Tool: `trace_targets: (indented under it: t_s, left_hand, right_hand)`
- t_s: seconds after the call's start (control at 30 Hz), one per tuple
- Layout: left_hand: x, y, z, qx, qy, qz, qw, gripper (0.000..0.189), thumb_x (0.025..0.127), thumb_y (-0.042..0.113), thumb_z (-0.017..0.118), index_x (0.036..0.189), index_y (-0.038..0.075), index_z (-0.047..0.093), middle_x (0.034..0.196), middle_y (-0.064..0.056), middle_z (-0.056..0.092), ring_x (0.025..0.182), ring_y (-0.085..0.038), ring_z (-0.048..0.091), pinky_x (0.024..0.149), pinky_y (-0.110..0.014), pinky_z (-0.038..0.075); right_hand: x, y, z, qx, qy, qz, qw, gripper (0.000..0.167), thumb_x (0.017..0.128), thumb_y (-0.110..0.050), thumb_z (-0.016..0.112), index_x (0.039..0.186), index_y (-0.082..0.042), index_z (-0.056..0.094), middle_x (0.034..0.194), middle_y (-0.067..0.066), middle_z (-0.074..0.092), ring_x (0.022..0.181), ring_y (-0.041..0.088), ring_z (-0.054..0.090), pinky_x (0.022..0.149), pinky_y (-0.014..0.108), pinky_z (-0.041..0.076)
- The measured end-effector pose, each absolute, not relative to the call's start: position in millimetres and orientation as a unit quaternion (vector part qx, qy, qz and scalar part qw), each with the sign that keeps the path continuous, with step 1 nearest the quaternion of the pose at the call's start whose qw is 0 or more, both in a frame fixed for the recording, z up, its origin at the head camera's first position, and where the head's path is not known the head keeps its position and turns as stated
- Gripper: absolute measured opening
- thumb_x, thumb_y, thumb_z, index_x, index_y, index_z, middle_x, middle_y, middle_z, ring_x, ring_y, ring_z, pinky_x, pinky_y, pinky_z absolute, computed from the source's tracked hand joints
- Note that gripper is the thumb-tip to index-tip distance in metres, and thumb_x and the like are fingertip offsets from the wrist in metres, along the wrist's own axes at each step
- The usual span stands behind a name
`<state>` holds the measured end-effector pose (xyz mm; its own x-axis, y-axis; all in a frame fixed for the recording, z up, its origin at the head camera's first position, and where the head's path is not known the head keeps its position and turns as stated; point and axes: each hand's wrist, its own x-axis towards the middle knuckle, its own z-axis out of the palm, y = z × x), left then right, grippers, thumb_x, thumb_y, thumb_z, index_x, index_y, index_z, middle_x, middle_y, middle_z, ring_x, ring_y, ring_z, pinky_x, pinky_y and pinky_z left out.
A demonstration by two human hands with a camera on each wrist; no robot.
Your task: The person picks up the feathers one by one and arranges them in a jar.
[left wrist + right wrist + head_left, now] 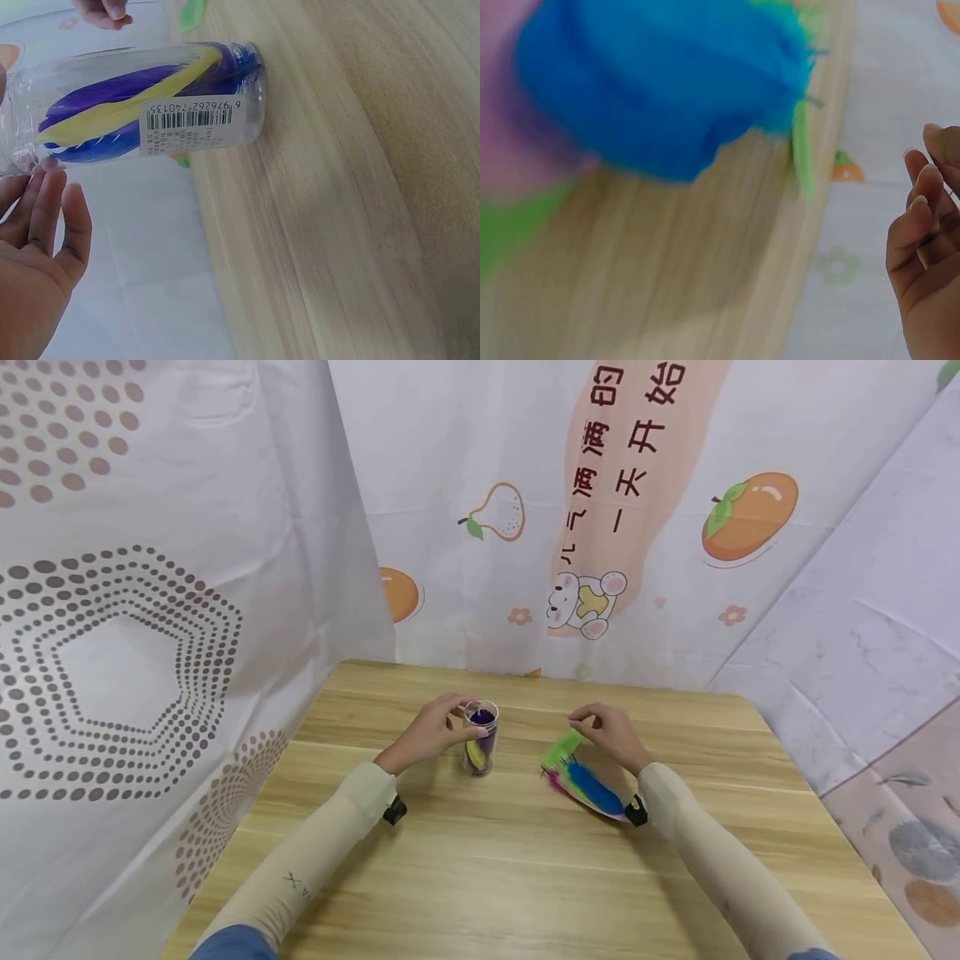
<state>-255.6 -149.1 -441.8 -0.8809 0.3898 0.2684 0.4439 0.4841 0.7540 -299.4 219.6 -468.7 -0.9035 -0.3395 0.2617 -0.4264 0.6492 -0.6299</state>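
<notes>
A clear plastic jar (480, 762) stands upright on the table, with purple, blue and yellow feathers (120, 105) inside and a barcode label (191, 124) on its side. My left hand (435, 727) grips it near the mouth, thumb on one side and fingers on the other. To the right lies a loose pile of feathers: a blue feather (596, 789) on top, a green feather (561, 750) towards the back, and pink ones beneath. Above the pile's far end hangs my right hand (611, 735), fingers loosely bent and nothing visible between them. The blue feather looms large and blurred in the right wrist view.
The wooden table (450, 877) reaches back to a printed white curtain (442, 460) with fruit and a cartoon bear. Another patterned curtain (120, 677) hangs along the left side. Small black wrist cameras (395, 811) sit under both forearms.
</notes>
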Motion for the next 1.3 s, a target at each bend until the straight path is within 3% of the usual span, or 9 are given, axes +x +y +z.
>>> trace_targets:
  t_s: [0.27,0.6,1.0,1.3]
  left_hand:
    - [-258.0,-148.9,-441.2,-0.254,-0.859,-0.443,0.028,0.058,0.092,0.042,0.078,0.140,0.016,0.062,0.129,0.001,0.063,0.111,-0.017,0.061,0.090,-0.037,0.053]
    - [-255.6,-149.7,-441.9,-0.244,-0.860,-0.447,0.022,0.057,0.092,0.041,0.079,0.140,0.016,0.062,0.128,0.000,0.063,0.111,-0.017,0.060,0.089,-0.038,0.053]
    - [-257.2,-150.2,-442.0,-0.248,-0.858,-0.449,0.027,0.054,0.092,0.043,0.078,0.136,0.017,0.064,0.127,0.001,0.064,0.110,-0.018,0.061,0.087,-0.038,0.054]
    - [-257.6,-150.9,-442.7,-0.250,-0.853,-0.457,0.030,0.054,0.091,0.044,0.079,0.135,0.017,0.065,0.126,0.003,0.065,0.109,-0.017,0.061,0.086,-0.038,0.055]
  right_hand:
    - [-305.9,232.0,-479.7,0.188,-0.916,0.351,0.049,0.019,0.100,-0.020,0.072,0.110,-0.005,0.078,0.112,0.010,0.073,0.068,0.020,0.056,0.061,0.031,0.049]
    - [-312.2,236.0,-490.1,0.178,-0.925,0.335,0.007,0.022,0.100,-0.019,0.070,0.116,-0.005,0.076,0.118,0.014,0.070,0.076,0.019,0.058,0.069,0.034,0.050]
    - [-321.3,235.8,-503.8,0.193,-0.938,0.289,-0.001,0.033,0.096,-0.018,0.074,0.124,0.000,0.072,0.099,0.009,0.070,0.088,0.025,0.063,0.080,0.046,0.053]
    - [-328.6,232.7,-508.9,0.214,-0.946,0.243,0.024,0.026,0.091,-0.018,0.078,0.112,-0.002,0.077,0.092,0.008,0.069,0.093,0.028,0.061,0.085,0.051,0.052]
